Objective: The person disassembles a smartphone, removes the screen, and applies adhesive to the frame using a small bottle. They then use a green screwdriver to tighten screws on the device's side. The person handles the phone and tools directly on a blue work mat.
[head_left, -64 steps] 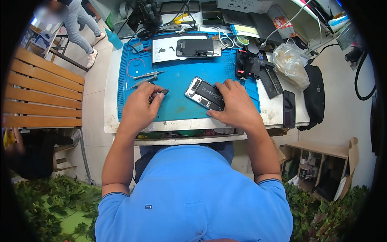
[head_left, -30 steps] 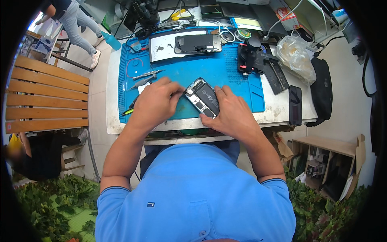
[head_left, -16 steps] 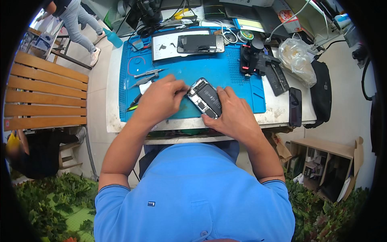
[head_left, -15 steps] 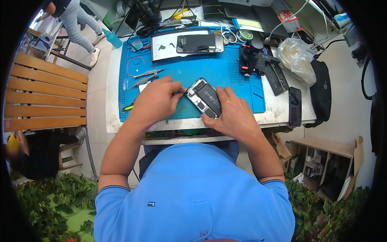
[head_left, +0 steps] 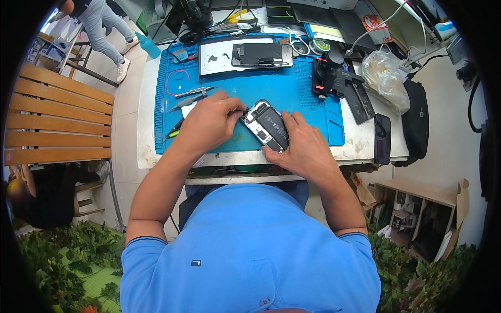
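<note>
An opened smartphone (head_left: 267, 125) lies tilted on the blue work mat (head_left: 229, 144), its black battery and inner parts bared. My right hand (head_left: 304, 142) grips its right side, thumb at the lower corner and fingers along the far edge. At the phone's upper left corner, my left hand (head_left: 213, 122) is closed in a pinch; whatever sits between its fingertips is too small to make out. Just beyond that hand lie slim screwdrivers (head_left: 192, 97), and a green-and-black tool (head_left: 175, 129) is partly covered by my left wrist area.
Farther back, a detached phone screen (head_left: 262, 55) rests on a white board (head_left: 206, 65). A black clamp-like device (head_left: 329, 78) stands at the mat's right, near a clear plastic bag (head_left: 385, 78). Another phone (head_left: 382, 139) lies by the right table edge. Two other people are at the left.
My left hand has shifted slightly right and up, its pinched fingertips closer to the phone's corner. My right hand keeps its grip on the phone; the whole view has shifted a little.
</note>
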A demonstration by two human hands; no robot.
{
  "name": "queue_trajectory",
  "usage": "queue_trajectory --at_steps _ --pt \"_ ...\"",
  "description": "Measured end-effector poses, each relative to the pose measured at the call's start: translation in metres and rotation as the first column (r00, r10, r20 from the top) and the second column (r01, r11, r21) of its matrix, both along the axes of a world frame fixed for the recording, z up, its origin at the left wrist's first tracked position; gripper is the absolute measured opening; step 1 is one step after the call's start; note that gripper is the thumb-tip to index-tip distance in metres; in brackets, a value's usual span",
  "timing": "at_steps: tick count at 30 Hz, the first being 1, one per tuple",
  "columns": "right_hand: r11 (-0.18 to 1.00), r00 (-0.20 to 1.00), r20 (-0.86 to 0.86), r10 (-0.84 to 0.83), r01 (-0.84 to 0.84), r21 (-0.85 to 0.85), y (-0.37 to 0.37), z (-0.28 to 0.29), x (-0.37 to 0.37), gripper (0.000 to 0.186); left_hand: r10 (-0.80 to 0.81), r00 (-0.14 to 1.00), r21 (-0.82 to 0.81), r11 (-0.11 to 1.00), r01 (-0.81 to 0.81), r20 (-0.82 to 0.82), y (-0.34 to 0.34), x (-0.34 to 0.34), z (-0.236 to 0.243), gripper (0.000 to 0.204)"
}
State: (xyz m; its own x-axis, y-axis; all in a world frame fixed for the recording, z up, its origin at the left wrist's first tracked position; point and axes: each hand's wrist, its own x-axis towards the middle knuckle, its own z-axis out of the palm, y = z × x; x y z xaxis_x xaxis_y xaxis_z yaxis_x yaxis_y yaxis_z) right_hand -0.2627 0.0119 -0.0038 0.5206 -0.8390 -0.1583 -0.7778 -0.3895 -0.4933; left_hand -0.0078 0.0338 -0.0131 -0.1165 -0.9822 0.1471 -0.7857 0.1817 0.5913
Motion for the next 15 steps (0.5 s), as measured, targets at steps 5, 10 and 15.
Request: queue_trajectory --at_steps 5,10,15 --pt "1.000 1.000 -0.010 0.023 -0.023 0.005 0.002 0.003 -0.002 0.092 -0.001 0.995 0.048 0.999 -0.004 0.099 0.012 0.018 0.021 0.014" --pt "1.000 1.000 0.006 0.030 -0.030 -0.006 0.002 0.002 -0.003 0.092 -0.002 0.998 -0.056 0.998 -0.002 -0.063 0.006 0.003 0.000 0.016" --pt "1.000 1.000 -0.002 0.014 -0.014 0.010 0.002 0.003 -0.002 0.092 -0.049 0.997 0.101 0.994 0.044 0.053 0.015 0.020 0.014 0.018"
